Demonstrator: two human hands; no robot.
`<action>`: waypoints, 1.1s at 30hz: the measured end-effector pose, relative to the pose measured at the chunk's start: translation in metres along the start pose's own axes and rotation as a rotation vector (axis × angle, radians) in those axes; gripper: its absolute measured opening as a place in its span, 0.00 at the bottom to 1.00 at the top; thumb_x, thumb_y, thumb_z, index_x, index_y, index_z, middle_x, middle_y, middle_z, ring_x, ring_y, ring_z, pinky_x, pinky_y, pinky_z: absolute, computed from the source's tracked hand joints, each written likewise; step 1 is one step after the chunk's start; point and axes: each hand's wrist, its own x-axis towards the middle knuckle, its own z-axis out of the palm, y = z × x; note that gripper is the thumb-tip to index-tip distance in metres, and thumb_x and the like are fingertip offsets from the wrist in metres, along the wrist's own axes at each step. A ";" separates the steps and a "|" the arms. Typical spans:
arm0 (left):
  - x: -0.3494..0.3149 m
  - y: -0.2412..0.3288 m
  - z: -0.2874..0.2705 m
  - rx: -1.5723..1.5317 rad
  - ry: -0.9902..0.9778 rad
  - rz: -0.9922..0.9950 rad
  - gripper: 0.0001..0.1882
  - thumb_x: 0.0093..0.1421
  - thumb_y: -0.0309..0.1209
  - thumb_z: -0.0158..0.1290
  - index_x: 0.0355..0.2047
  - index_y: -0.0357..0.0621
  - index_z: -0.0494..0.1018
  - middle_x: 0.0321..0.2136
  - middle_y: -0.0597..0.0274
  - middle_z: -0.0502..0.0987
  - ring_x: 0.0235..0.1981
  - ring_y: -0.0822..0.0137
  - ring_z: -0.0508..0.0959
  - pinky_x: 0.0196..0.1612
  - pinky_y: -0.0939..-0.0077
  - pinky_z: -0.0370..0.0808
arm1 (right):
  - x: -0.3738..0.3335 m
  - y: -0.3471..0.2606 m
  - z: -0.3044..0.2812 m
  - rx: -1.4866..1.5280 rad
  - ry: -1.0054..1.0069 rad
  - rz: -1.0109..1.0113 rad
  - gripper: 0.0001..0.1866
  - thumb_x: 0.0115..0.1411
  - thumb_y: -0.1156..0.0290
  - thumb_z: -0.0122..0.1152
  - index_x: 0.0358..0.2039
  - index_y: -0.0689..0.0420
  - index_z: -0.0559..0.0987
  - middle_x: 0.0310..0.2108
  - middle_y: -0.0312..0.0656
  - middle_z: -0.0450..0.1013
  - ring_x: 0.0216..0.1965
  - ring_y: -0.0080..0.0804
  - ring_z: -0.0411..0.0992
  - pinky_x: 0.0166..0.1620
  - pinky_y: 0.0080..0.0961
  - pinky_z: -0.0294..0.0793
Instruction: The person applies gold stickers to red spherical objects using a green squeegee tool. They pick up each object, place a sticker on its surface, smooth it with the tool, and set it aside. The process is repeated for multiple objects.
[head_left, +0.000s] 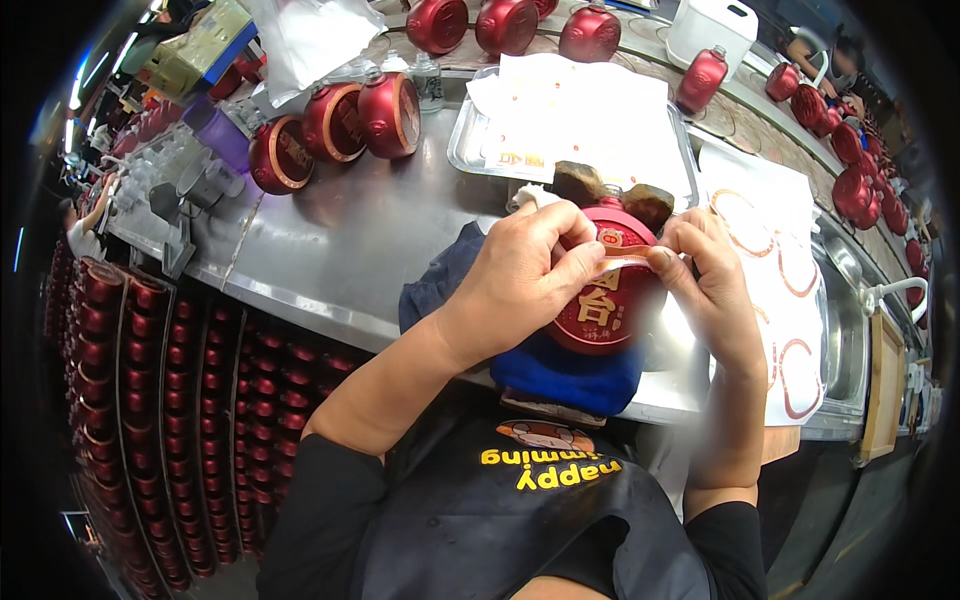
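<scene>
A round, flat red bottle (590, 325) with gold raised lettering lies on a blue cloth (570, 378), its neck away from me. Above its upper part I stretch a narrow orange-and-white strip (628, 258), which looks like a decal. My left hand (525, 265) pinches the strip's left end between thumb and fingers. At the other end, my right hand (708, 275) is closed on it with thumb and fingertip. Whether the strip touches the bottle I cannot tell. Two dark brown pads (648, 203) sit on either side of the bottle's neck.
Beyond the bottle, a metal tray (462, 145) carries white printed sheets (590, 105). Curved orange strips lie on white paper (790, 210) at right, beside a sink (845, 345). Several red bottles (390, 115) stand at back left; racks of red bottles (190, 430) fill the lower left.
</scene>
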 end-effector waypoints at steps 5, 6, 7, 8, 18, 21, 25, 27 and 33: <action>0.012 0.008 -0.001 -0.173 0.060 -0.067 0.08 0.68 0.28 0.56 0.35 0.34 0.74 0.24 0.60 0.77 0.25 0.74 0.77 0.32 0.77 0.74 | 0.005 -0.003 -0.001 0.340 0.020 0.010 0.09 0.68 0.72 0.61 0.32 0.61 0.75 0.42 0.42 0.71 0.42 0.30 0.69 0.48 0.25 0.68; 0.012 0.012 0.000 -0.222 0.050 -0.012 0.08 0.69 0.28 0.55 0.36 0.34 0.74 0.24 0.60 0.77 0.25 0.75 0.77 0.31 0.77 0.74 | 0.001 -0.006 -0.008 0.481 -0.046 0.033 0.08 0.69 0.72 0.59 0.33 0.61 0.74 0.44 0.42 0.72 0.44 0.28 0.69 0.48 0.23 0.68; 0.015 0.018 -0.001 -0.248 0.039 0.028 0.07 0.69 0.27 0.55 0.36 0.34 0.74 0.24 0.61 0.77 0.25 0.76 0.77 0.31 0.77 0.74 | -0.002 -0.008 -0.015 0.634 -0.098 0.048 0.08 0.68 0.71 0.60 0.33 0.61 0.74 0.44 0.43 0.74 0.45 0.31 0.70 0.50 0.27 0.69; 0.018 0.026 -0.004 -0.270 0.025 0.072 0.07 0.69 0.27 0.55 0.36 0.34 0.74 0.24 0.61 0.76 0.25 0.76 0.77 0.31 0.77 0.73 | -0.004 -0.009 -0.022 0.780 -0.136 -0.015 0.08 0.67 0.70 0.60 0.33 0.61 0.74 0.41 0.43 0.75 0.44 0.31 0.71 0.50 0.29 0.69; 0.030 0.079 0.004 -0.639 -0.248 0.090 0.09 0.71 0.30 0.55 0.38 0.34 0.77 0.25 0.65 0.79 0.24 0.79 0.78 0.25 0.85 0.73 | -0.047 -0.007 -0.071 0.951 -0.174 -0.021 0.10 0.61 0.70 0.64 0.36 0.63 0.76 0.31 0.41 0.73 0.37 0.31 0.66 0.41 0.28 0.65; 0.026 0.072 0.006 -0.589 -0.229 0.079 0.10 0.70 0.30 0.56 0.38 0.33 0.77 0.27 0.65 0.79 0.25 0.78 0.77 0.29 0.84 0.73 | -0.056 -0.005 -0.092 0.783 -0.146 0.058 0.12 0.60 0.70 0.65 0.40 0.65 0.78 0.33 0.40 0.73 0.42 0.31 0.66 0.44 0.27 0.66; 0.025 0.054 0.007 -0.245 -0.181 0.105 0.10 0.73 0.32 0.53 0.44 0.37 0.76 0.27 0.71 0.75 0.26 0.83 0.74 0.29 0.87 0.70 | -0.055 0.014 -0.090 0.436 -0.281 0.269 0.07 0.65 0.73 0.61 0.40 0.64 0.80 0.37 0.40 0.74 0.39 0.28 0.72 0.42 0.28 0.74; 0.021 0.044 0.007 -0.119 -0.156 0.011 0.09 0.72 0.31 0.54 0.43 0.37 0.76 0.27 0.71 0.75 0.27 0.82 0.74 0.30 0.86 0.71 | -0.051 0.029 -0.066 0.238 -0.290 0.043 0.07 0.66 0.78 0.59 0.42 0.65 0.80 0.41 0.42 0.74 0.35 0.25 0.75 0.35 0.23 0.80; 0.018 0.036 0.006 0.118 -0.123 0.143 0.08 0.70 0.30 0.55 0.38 0.37 0.76 0.28 0.66 0.78 0.27 0.79 0.74 0.32 0.80 0.74 | -0.047 0.024 -0.036 -0.140 -0.042 0.023 0.21 0.61 0.80 0.61 0.55 0.62 0.78 0.53 0.47 0.71 0.52 0.39 0.72 0.56 0.36 0.72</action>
